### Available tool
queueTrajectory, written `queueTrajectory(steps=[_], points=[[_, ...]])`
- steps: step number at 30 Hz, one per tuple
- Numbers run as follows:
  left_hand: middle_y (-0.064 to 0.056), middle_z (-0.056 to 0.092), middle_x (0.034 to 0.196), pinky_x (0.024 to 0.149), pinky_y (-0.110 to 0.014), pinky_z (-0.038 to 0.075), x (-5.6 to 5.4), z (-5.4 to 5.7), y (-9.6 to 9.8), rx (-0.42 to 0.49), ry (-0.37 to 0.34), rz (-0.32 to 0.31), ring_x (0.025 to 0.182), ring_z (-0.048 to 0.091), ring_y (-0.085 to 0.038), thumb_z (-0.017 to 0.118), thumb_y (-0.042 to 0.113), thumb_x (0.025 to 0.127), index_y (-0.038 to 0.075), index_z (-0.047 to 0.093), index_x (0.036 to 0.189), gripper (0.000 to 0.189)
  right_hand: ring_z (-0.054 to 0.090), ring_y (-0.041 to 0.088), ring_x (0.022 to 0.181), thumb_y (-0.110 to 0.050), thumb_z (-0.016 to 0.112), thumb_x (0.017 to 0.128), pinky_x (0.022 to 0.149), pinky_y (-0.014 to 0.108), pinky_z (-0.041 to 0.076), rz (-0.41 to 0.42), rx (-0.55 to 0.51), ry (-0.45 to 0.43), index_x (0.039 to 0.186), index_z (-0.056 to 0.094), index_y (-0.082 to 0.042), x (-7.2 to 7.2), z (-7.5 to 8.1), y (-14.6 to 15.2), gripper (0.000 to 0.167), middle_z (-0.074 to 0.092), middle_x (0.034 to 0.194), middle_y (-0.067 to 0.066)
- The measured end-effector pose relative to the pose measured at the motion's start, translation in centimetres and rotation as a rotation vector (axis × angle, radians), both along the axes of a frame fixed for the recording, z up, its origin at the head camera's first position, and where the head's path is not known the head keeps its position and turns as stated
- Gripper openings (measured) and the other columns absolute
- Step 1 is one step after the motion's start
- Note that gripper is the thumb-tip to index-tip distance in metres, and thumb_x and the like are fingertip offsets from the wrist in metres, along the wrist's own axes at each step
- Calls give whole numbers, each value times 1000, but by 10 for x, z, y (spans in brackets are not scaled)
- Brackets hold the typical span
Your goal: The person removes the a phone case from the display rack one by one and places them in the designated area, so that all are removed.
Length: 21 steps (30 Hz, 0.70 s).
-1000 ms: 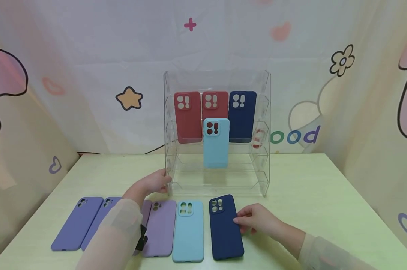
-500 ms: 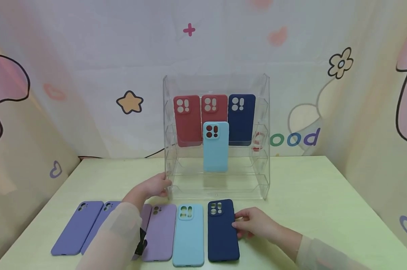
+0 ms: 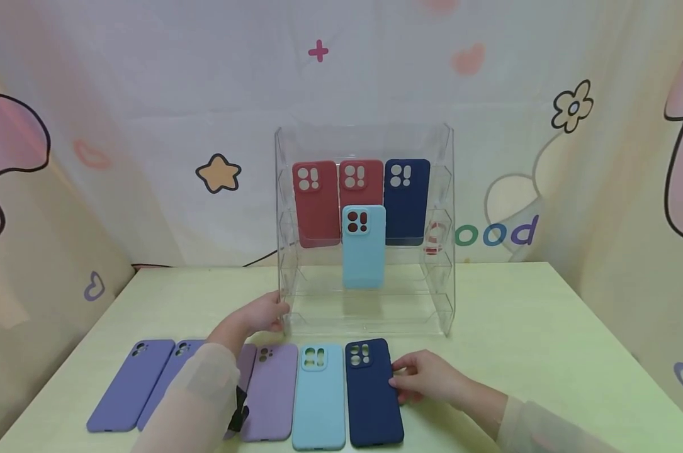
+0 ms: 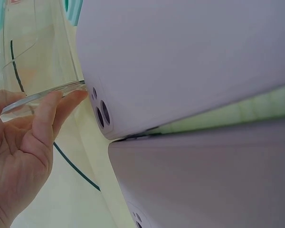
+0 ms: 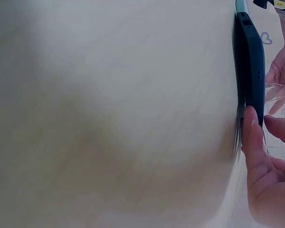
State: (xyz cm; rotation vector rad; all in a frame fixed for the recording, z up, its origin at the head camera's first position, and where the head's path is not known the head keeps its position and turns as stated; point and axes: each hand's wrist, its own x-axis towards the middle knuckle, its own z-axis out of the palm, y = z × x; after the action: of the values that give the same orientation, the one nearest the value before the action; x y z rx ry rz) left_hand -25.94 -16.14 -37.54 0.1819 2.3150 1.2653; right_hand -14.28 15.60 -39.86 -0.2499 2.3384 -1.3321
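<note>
My left hand point(image 3: 264, 313) grips the lower left side panel of a clear acrylic display rack point(image 3: 451, 277); in the left wrist view, fingers and thumb point(image 4: 50, 111) lie on both sides of that panel. With thumb and fingers, my right hand point(image 3: 432, 377) pinches the right edge of a dark blue phone case point(image 3: 373, 396) at the table's front. In the right wrist view the case point(image 5: 256, 61) stands a little off the table along that edge. Just left of it lies a light blue phone case point(image 3: 320, 402), with a narrow gap between them.
Farther left lie lilac cases point(image 3: 273, 396) and violet cases point(image 3: 131, 387), some partly hidden by my left sleeve. The rack holds two red cases point(image 3: 316, 207), a dark blue case point(image 3: 407, 201) and, lower, a light blue case point(image 3: 364, 251). A printed curtain point(image 3: 148, 157) hangs behind.
My right hand has shifted the dark blue case slightly left, narrowing the gap to the light blue one. The left hand keeps its grip on the rack. The head view has tilted slightly.
</note>
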Motion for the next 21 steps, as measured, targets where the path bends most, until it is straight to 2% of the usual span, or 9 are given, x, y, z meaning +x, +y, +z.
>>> queueTrajectory(steps=[5,9,14,17,21], points=[[-20,49,119,61,-29,42,1,0,0,-12,9,7,51,35,-12,38,10,97,-2,16,147,55,64,16,64,-15,66,86,57,28,50,15,-7,-9,112,59,10,-1,1,1,36,67,73,6],[-21,47,122,61,-29,42,1,3,0,-23,19,2,52,35,-12,38,10,97,-2,15,147,56,66,19,67,-15,65,87,58,30,52,41,-25,-1,112,58,11,-3,5,1,37,68,76,7],[-22,44,127,62,-30,41,1,3,0,-16,20,-4,52,33,-12,37,10,97,-1,14,147,56,67,22,74,-13,61,89,64,34,54,27,-62,12,115,56,11,-9,12,4,36,68,84,10],[-22,42,129,63,-31,42,1,1,0,-16,9,-2,54,35,-13,38,10,98,-1,14,147,56,67,24,81,-13,58,91,70,37,54,38,-108,32,120,53,11,-18,26,9,38,68,93,15],[-22,43,128,64,-31,43,1,0,0,-21,12,0,55,36,-14,38,10,97,-2,15,147,57,65,26,90,-17,56,94,80,39,52,9,-143,114,126,49,8,-38,58,17,41,65,103,18]])
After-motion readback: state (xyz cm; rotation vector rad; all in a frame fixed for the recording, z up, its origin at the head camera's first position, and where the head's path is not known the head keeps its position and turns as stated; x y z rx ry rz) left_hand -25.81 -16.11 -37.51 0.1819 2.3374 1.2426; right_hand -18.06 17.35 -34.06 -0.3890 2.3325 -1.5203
